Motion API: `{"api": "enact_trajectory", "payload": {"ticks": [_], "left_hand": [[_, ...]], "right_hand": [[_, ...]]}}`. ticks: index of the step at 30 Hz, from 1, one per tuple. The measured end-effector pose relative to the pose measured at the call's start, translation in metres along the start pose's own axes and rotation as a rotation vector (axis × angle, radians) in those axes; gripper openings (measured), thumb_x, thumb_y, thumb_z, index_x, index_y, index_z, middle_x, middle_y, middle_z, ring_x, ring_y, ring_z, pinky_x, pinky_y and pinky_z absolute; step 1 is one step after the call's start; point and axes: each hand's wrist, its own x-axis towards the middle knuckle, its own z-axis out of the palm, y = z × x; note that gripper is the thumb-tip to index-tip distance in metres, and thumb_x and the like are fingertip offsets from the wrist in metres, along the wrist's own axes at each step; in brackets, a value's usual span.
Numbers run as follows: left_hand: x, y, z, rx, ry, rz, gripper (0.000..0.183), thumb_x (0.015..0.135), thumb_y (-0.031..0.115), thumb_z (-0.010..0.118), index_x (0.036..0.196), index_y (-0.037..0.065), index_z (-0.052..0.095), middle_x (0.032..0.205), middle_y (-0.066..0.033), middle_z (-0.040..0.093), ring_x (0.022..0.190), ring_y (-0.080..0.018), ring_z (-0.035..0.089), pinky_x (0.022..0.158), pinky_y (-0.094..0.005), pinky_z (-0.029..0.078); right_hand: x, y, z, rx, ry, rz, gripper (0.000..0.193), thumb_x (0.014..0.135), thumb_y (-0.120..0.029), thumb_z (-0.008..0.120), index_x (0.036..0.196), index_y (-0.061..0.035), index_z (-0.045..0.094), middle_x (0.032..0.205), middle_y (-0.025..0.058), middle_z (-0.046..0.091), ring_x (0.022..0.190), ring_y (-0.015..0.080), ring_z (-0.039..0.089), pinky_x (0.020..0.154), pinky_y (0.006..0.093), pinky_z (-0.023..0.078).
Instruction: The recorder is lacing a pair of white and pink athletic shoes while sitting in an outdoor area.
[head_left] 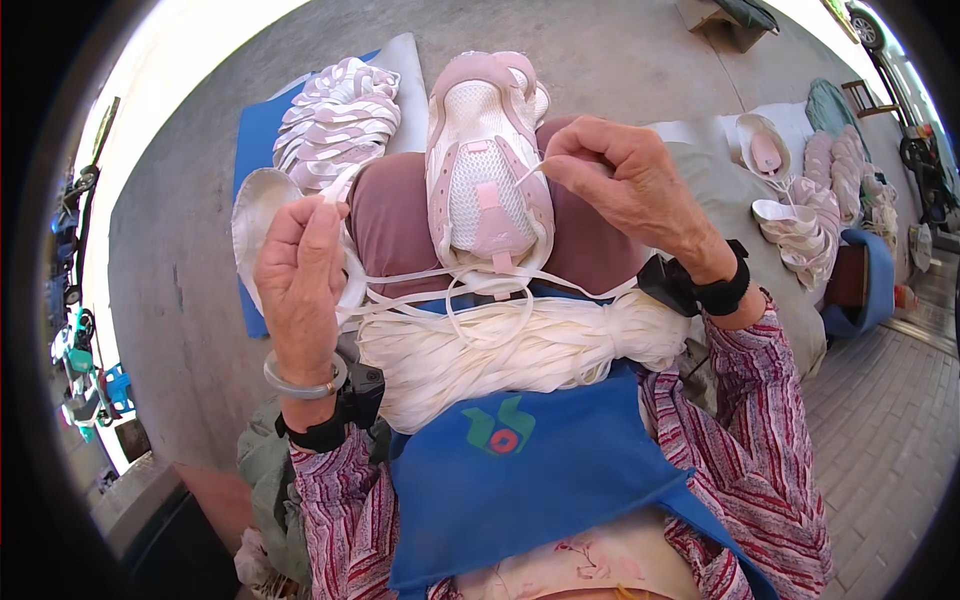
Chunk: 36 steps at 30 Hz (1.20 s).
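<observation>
A pink and white sneaker upper lies across my lap between my knees, its mesh tongue and eyelets facing up. My right hand pinches a thin white shoelace just right of the upper, where the lace meets the eyelet edge. Left of the upper, my left hand is closed with fingertips together on a white lace-like strip. Loose laces loop across the near end of the upper. Below them, a thick bundle of white shoelaces rests on my blue apron.
A stack of pink and white uppers sits on a blue and white sheet at the left, near a pale upper. More uppers are piled at the right beside a blue-draped box. A cardboard box stands far right.
</observation>
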Motion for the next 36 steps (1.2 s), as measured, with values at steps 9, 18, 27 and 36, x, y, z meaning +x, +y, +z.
{"api": "enact_trajectory", "payload": {"ticks": [9,18,27,36], "left_hand": [[0.016,-0.015,0.042,0.069,-0.080,-0.006,0.015,0.099,0.013,0.049,0.103,0.003,0.060,0.067,0.0048,0.047,0.052,0.0007,0.034,0.044,-0.0160,0.027],[0.029,-0.029,0.074,0.386,-0.150,0.208,0.015,0.093,0.014,0.060,0.103,0.002,0.057,0.073,0.0037,0.046,0.066,-0.0058,0.042,0.060,-0.0191,0.038],[0.030,-0.043,0.071,0.405,-0.131,0.252,0.020,0.089,0.014,0.067,0.101,0.002,0.056,0.077,0.0018,0.049,0.072,-0.0059,0.043,0.066,-0.0207,0.041],[0.044,-0.032,0.069,0.550,-0.234,0.577,0.014,0.085,0.005,0.067,0.097,0.003,0.061,0.081,-0.0005,0.056,0.068,-0.0091,0.050,0.062,-0.0226,0.042]], "right_hand": [[0.019,0.017,0.028,-0.231,-0.057,-0.117,0.018,0.084,-0.020,0.064,0.089,-0.0033,0.068,0.071,0.0153,0.065,0.064,0.0278,0.064,0.062,0.0348,0.050],[0.021,0.019,0.026,-0.265,0.013,-0.199,0.013,0.086,-0.014,0.064,0.090,-0.0022,0.064,0.077,0.0135,0.063,0.067,0.0263,0.061,0.062,0.0327,0.049],[0.016,0.023,0.034,-0.371,0.063,-0.251,0.014,0.090,-0.015,0.059,0.089,-0.0019,0.057,0.083,0.0151,0.060,0.075,0.0348,0.059,0.066,0.0386,0.047],[0.016,0.015,0.033,-0.208,-0.029,-0.047,0.019,0.091,-0.019,0.059,0.088,-0.0001,0.057,0.078,0.0190,0.060,0.073,0.0349,0.059,0.065,0.0382,0.046]]}}
